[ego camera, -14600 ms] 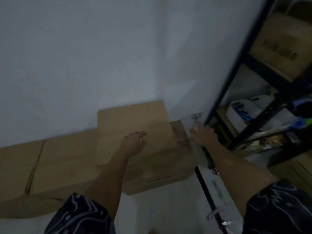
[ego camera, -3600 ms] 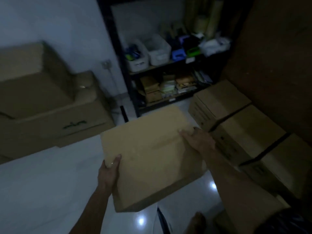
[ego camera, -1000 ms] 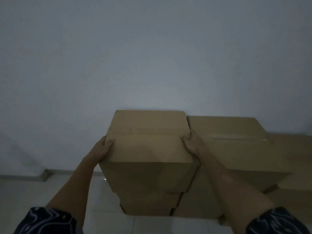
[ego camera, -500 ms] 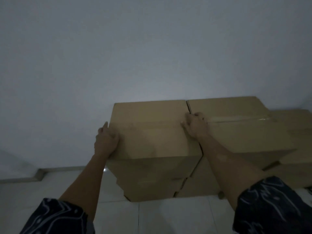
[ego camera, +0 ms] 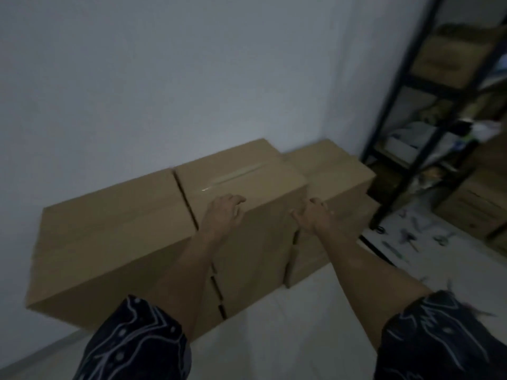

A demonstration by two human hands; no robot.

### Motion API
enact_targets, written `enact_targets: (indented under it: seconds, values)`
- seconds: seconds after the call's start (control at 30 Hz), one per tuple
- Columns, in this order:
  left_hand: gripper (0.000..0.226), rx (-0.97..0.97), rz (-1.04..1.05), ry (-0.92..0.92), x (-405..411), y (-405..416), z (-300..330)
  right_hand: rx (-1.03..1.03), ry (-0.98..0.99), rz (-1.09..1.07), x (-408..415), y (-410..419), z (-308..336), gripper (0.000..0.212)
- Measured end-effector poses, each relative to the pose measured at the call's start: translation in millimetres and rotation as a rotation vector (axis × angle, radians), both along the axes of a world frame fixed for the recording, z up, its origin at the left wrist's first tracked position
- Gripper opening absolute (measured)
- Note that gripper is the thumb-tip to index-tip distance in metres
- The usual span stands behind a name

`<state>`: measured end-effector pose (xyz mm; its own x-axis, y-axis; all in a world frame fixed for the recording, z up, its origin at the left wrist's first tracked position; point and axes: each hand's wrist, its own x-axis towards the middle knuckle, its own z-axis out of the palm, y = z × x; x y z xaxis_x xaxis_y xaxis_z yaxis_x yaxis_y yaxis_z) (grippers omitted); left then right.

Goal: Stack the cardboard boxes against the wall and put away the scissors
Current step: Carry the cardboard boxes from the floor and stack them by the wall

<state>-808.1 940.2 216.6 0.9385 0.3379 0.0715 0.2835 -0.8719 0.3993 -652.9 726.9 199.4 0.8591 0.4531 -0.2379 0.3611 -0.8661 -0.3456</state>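
- Cardboard boxes stand in a row against the white wall [ego camera: 164,78], on the pale tiled floor [ego camera: 288,325].
- Left box [ego camera: 109,229] is the widest and sits at the left end of the row, its top closed and level.
- Middle box [ego camera: 241,185] stands touching the left box along a dark seam; a strip of clear tape [ego camera: 233,175] runs along its top. More boxes seem to lie under it, their edges showing at the seam lower down.
- Right box [ego camera: 329,171] is lower and sits just beside the middle box, close to the corner of the room.
- Left hand [ego camera: 223,212] hovers at the near top edge of the middle box, fingers loosely curled and holding nothing; whether it touches the cardboard cannot be told.
- Right hand [ego camera: 311,213] is near the right front corner of the middle box, fingers loosely bent, gripping nothing.
- Both forearms are bare, with dark patterned sleeves [ego camera: 137,344] at the bottom of the view.
- Scissors [ego camera: 380,229], a small dark blurred shape, lie on the floor by the foot of the black shelf rack [ego camera: 397,127], well apart from both hands; other small tools [ego camera: 408,239] are scattered near them, too blurred to name.
- Shelf rack holds a cardboard carton [ego camera: 450,58] up high and pale containers [ego camera: 406,141] lower down.
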Motion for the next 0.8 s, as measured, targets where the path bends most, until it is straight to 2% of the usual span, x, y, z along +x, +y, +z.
enact_targets:
  seconds: [0.13,0.37,0.6,0.8]
  values:
    - [0.040,0.010,-0.199,0.115,69,-133,3,-0.089,0.021,-0.120,34,-147,-6,0.070]
    - [0.051,-0.142,-0.385,0.363,163,-340,-30,-0.077,0.099,-0.314,73,-369,-25,0.071]
    - [0.057,-0.200,-0.468,0.465,270,-497,-54,-0.065,0.121,-0.503,128,-529,-33,0.071]
    - [0.058,-0.226,-0.573,0.487,388,-623,-73,-0.047,0.133,-0.643,211,-649,-55,0.071]
